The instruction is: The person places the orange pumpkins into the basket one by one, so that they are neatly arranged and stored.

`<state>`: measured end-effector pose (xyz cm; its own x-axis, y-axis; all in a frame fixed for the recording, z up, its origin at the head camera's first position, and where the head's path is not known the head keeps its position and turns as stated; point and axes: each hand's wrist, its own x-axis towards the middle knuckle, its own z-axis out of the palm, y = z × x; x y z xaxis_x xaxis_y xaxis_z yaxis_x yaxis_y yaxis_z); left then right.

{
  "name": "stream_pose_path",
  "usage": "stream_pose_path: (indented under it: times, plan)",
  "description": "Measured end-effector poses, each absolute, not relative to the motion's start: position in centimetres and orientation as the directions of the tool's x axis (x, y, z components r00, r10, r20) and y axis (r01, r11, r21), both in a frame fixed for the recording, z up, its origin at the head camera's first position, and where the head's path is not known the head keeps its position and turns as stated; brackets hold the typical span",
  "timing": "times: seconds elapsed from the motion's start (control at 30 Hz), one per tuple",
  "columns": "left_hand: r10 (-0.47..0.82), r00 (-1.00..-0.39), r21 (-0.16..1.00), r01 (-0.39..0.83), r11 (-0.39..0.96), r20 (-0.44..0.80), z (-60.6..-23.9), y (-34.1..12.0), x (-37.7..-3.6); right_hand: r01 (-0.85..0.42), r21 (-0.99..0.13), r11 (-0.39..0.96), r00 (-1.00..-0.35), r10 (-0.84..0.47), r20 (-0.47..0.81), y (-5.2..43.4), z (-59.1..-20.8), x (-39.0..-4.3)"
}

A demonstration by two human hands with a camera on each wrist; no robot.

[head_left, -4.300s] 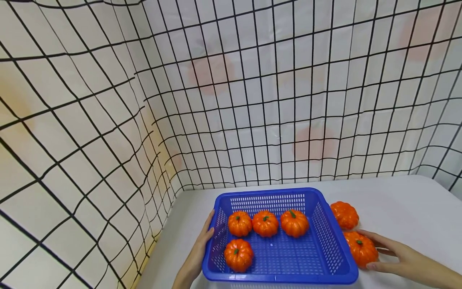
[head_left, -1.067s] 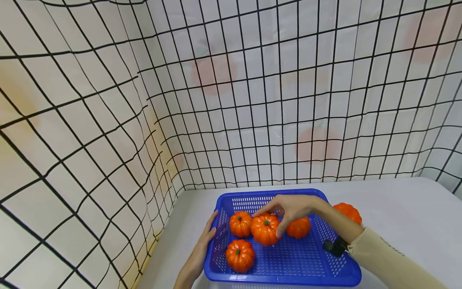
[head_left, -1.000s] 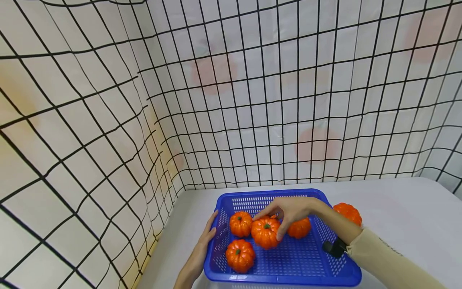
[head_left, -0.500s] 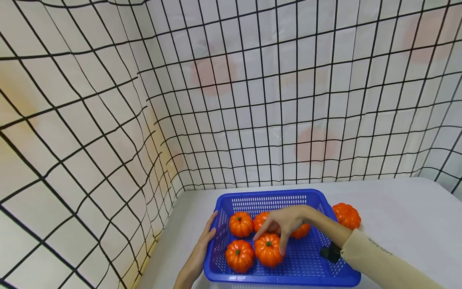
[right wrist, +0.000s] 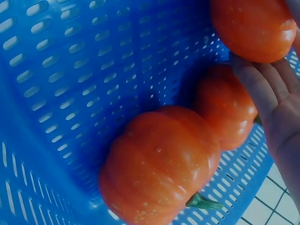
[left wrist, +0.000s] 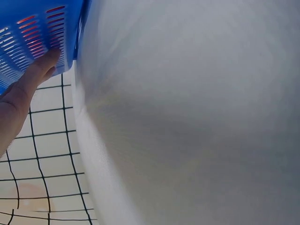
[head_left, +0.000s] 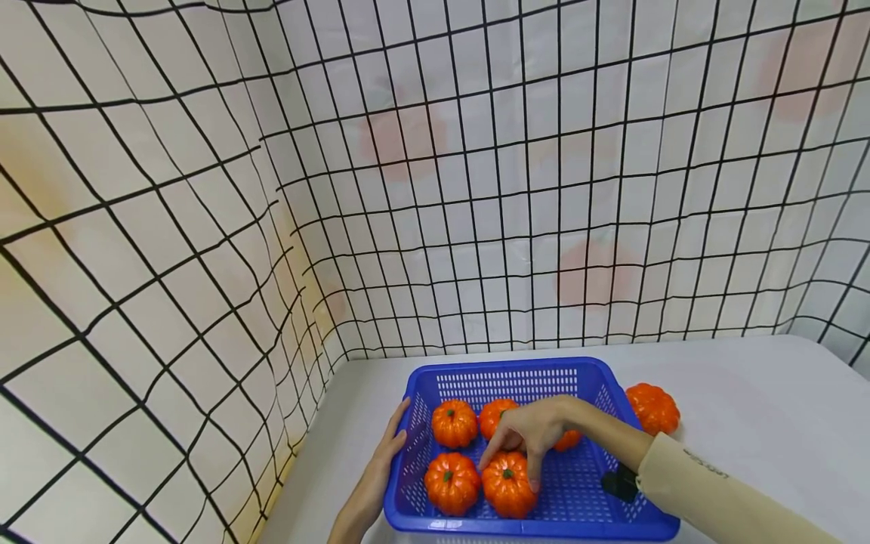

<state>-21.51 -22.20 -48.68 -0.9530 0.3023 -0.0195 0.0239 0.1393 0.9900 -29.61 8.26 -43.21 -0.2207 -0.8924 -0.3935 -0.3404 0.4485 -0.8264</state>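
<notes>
Bright, even light fills the head view, whose grid backdrop (head_left: 476, 189) bows at nine o'clock. Wrist views are dimmer, close and soft; shadows are faint.

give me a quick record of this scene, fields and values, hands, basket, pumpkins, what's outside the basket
Left hand: fingers straight, resting flat against the basket's left outer wall
Right hand: fingers curled over the front-row pumpkin, gripping it from above
Basket: blue, perforated plastic, on the grey table
Pumpkins in basket: five; two in the front row, three in the back row, one partly hidden by the right hand
Outside basket: one lone pumpkin on the table at the basket's right
Backdrop: white sheet with black grid
</notes>
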Motion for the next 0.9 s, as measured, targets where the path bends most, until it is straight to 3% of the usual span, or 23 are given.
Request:
stream_pose_path:
  times: [0.37,0.63,0.73,0.9]
  plan:
    - [0.305,-0.952,0.99,0.018,0.143,-0.027,-48.6,-22.1,-21.6,-0.45,-0.731,0.513,-0.252,-0.858,-0.447,8.4,-43.0,-29.7]
    - [0.3,-0.953,0.99,0.008,0.144,-0.036,-48.6,-22.1,-21.6,-0.455,-0.747,0.484,-0.249,-0.875,-0.415,8.3,-43.0,-29.4]
    - [0.299,-0.953,0.989,0.001,0.146,-0.043,-48.6,-22.0,-21.6,-0.44,-0.766,0.469,-0.238,-0.883,-0.404,8.6,-41.9,-29.1]
    - [0.299,-0.953,0.989,-0.003,0.149,-0.048,-48.6,-22.1,-21.5,-0.427,-0.799,0.423,-0.271,-0.903,-0.333,9.9,-38.6,-28.2]
